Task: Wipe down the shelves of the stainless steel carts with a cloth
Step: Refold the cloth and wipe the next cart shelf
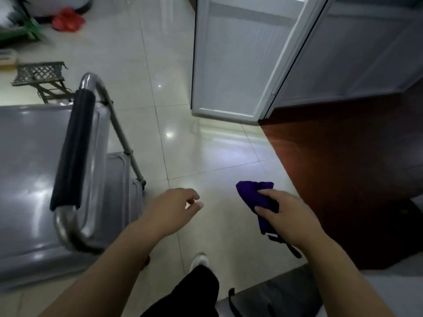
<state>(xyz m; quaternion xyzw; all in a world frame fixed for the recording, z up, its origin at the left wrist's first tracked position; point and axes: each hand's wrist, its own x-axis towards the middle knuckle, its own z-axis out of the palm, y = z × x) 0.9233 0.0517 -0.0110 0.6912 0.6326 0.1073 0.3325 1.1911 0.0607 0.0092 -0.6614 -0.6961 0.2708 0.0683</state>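
I am standing just beside the cart, which fills the left of my view. Its top shelf shines under the room lights, and a lower shelf juts out past the foam-wrapped handle.

My right hand grips the purple cloth, fingers curled round a bunched fold with the thumb across it. A wad that size looks meant to give a firm pad for rubbing, and one loose end hangs under the wrist. The cloth is in the air over the tiled floor, apart from the cart and touching no shelf.

My left hand hovers near the cart's end, fingers relaxed and loosely bent, holding nothing. I judge it is placed there to reach the handle and steady or pull the cart, since a wheeled frame may roll under pressure.

No wiping contact is made here, so I take this as the approach to a shelf. A white door stands open ahead, which leaves room to turn the cart.
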